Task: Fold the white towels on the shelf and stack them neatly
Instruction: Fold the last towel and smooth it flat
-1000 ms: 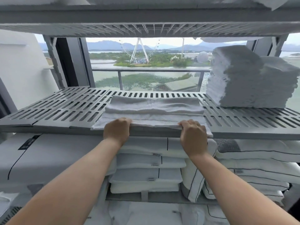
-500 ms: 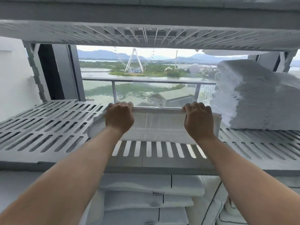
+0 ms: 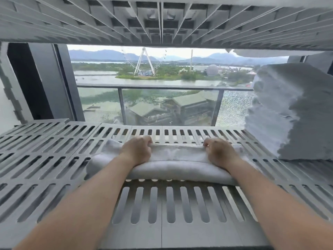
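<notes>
A white towel (image 3: pixel 173 166) lies folded over as a long thick band across the middle of the grey slotted shelf (image 3: pixel 45 159). My left hand (image 3: pixel 137 150) grips the towel's far edge on the left side. My right hand (image 3: pixel 219 152) grips the same edge on the right side. Both fists press that edge down onto the layer beneath. A tall stack of folded white towels (image 3: pixel 292 114) stands on the shelf at the right, apart from the towel I hold.
Another slotted shelf (image 3: pixel 162 20) hangs close overhead. Behind the shelf is a window with a balcony railing (image 3: pixel 162 87). A dark window frame (image 3: pixel 45 78) rises at the left. The shelf's left half and near strip are bare slots.
Both hands carried the towel's near edge up from the shelf's front edge and over to the far side, folding it in half. The view moved closer and up.
</notes>
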